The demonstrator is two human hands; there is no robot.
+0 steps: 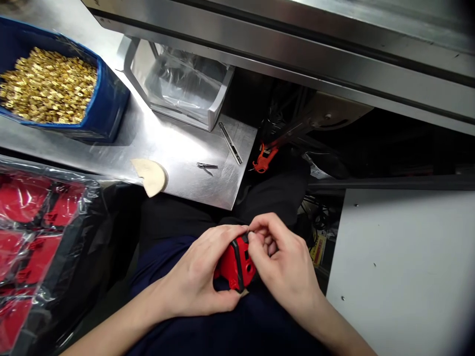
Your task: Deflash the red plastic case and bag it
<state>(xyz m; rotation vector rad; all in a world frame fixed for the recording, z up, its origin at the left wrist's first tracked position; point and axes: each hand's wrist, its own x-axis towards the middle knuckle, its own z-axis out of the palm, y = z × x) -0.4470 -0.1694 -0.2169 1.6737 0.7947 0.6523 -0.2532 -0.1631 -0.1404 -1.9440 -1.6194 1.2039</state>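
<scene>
Over my lap, my left hand (202,269) grips a red and black plastic housing (237,264) from its left side, fingers over the top and thumb at the bottom edge. Small dark openings show in the housing's face. My right hand (280,262) is closed in a pinch at the top right corner of the housing. Whatever lies between its thumb and forefinger is too small or hidden to name. On the metal table ahead lie a cream cloth-like pad (151,175), a small nail clipper-like tool (207,167) and a slim utility knife (230,143).
A blue bin (111,94) full of small brass parts stands on the metal table (185,190), beside a grey-framed clear drawer (181,94). At left, wrapped red pieces (37,257) fill a plastic-lined box. An orange clamp-like piece (264,159) hangs ahead; a white panel (404,267) is at right.
</scene>
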